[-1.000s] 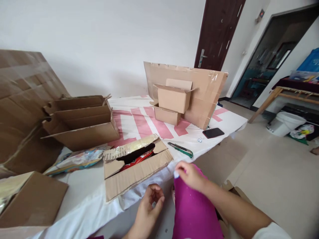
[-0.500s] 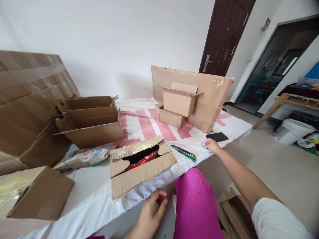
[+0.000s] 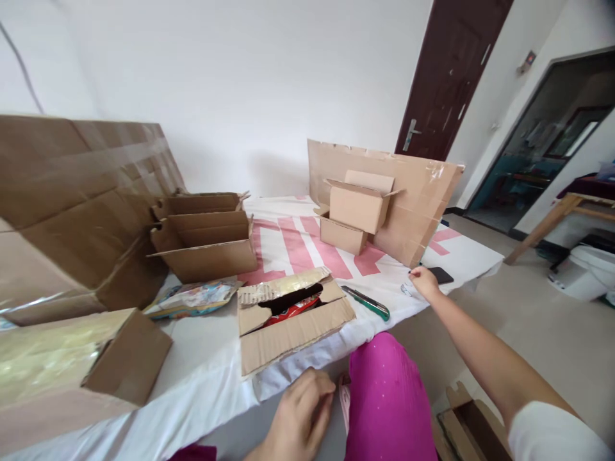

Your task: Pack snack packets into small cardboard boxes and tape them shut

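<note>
My right hand (image 3: 425, 283) is at the table's right front edge, fingers pinched together, with a small dark blue spot at the fingertips. What it holds is too small to name. Just beside the fingers is a small white and blue piece (image 3: 407, 290), and a black phone (image 3: 441, 275) lies partly hidden behind the hand. My left hand (image 3: 307, 406) hangs in front of the table edge with its fingers curled in, nothing visible in them. Above it sits an open cardboard box (image 3: 293, 342) with a red packet (image 3: 293, 312) inside. A green utility knife (image 3: 368, 303) lies to the box's right.
Two small boxes (image 3: 358, 208) are stacked before an upright cardboard sheet (image 3: 423, 186). Open boxes (image 3: 211, 256), a colourful plastic packet (image 3: 192, 299) and a taped box (image 3: 129, 358) occupy the left. Another open carton (image 3: 473, 422) stands on the floor beside my knee.
The view has turned left, so the things appear farther right. My right hand has shifted slightly off the small white and blue piece; my left fingers have curled closer together.
</note>
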The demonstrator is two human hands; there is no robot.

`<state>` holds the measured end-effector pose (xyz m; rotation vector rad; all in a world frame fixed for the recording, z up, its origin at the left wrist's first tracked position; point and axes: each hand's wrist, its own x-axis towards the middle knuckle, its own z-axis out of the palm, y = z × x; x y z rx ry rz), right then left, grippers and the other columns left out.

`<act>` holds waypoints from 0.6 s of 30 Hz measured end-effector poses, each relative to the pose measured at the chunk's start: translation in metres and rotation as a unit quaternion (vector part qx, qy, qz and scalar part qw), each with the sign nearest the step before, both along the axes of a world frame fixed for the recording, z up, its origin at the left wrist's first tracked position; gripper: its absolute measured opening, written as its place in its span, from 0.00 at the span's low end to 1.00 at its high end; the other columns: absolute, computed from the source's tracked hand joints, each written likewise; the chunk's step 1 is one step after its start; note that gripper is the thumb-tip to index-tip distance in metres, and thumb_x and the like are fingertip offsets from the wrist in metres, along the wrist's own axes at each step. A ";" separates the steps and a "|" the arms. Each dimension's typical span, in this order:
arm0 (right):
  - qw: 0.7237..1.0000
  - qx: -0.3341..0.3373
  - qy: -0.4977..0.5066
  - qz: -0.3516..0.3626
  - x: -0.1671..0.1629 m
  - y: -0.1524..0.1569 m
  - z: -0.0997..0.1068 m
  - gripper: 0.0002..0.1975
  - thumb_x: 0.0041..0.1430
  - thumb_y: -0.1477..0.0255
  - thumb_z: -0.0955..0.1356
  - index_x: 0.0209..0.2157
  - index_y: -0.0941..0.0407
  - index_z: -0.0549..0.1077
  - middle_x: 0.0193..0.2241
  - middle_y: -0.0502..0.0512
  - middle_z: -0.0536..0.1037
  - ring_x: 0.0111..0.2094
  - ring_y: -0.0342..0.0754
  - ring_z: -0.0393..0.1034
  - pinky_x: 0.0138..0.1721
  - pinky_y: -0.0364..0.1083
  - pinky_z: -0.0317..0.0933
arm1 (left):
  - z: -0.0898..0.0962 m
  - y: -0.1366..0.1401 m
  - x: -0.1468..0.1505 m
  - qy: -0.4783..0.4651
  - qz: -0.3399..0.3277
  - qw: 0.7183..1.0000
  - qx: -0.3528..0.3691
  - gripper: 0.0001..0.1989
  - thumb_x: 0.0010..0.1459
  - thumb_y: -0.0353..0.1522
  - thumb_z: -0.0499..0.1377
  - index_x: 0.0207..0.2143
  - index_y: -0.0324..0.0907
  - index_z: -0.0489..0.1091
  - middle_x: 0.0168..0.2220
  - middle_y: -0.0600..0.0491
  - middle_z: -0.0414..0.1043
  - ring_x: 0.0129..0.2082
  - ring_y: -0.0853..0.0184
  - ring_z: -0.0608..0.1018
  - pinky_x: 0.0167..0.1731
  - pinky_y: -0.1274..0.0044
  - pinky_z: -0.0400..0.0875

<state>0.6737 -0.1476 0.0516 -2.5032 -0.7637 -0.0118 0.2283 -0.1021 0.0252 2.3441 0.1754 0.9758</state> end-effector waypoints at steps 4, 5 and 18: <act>0.989 0.102 -0.032 0.103 -0.047 0.020 0.023 0.07 0.58 0.71 0.63 0.35 0.56 0.71 0.33 0.56 0.77 0.35 0.49 0.72 0.41 0.47 0.66 | 0.022 0.015 -0.026 -0.143 0.125 0.970 0.154 0.17 0.53 0.21 0.55 0.44 0.45 0.66 0.38 0.48 0.73 0.40 0.61 0.75 0.41 0.69 0.71; 0.981 0.124 -0.036 0.141 -0.064 0.026 0.032 0.08 0.58 0.69 0.63 0.35 0.56 0.71 0.33 0.55 0.77 0.36 0.48 0.72 0.41 0.47 0.66 | 0.026 0.021 -0.033 -0.165 0.181 0.955 0.170 0.17 0.53 0.21 0.55 0.45 0.45 0.66 0.40 0.47 0.73 0.42 0.59 0.75 0.43 0.67 0.70; 0.758 -0.146 -0.131 0.622 -0.256 0.101 0.114 0.12 0.50 0.78 0.68 0.34 0.50 0.79 0.31 0.52 0.81 0.34 0.51 0.74 0.37 0.46 0.62 | 0.046 0.048 -0.041 0.063 0.352 0.904 0.234 0.15 0.62 0.28 0.53 0.50 0.45 0.71 0.45 0.47 0.73 0.46 0.58 0.69 0.46 0.66 0.60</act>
